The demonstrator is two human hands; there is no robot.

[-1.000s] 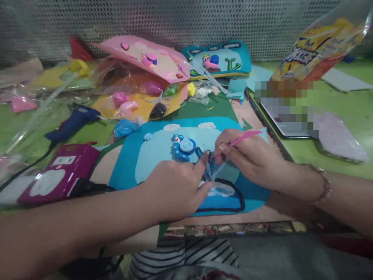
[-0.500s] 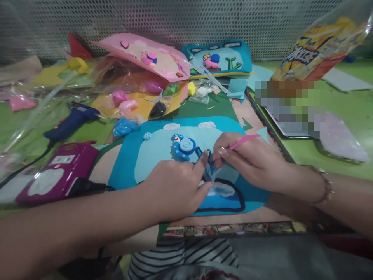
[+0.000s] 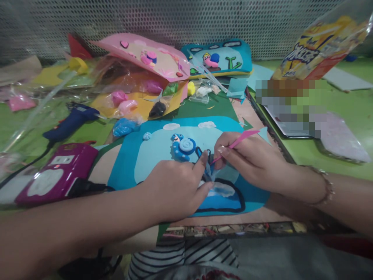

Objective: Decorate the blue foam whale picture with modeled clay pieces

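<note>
Green table (image 3: 349,109), lots of craft bits: R hand (image 3: 253,157) pinching pink tool (image 3: 244,137), L hand (image 3: 175,186) part-open (touching blue pic (image 3: 124,163))

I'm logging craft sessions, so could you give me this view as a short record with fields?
left hand: fingers on the blue card
right hand: holds a pink tool, tip low
on the blue card: blue snail with spiral shell
beyond it: bagged blue clay, pink card
left side: glue gun, purple socket box
right side: snack bag
</note>
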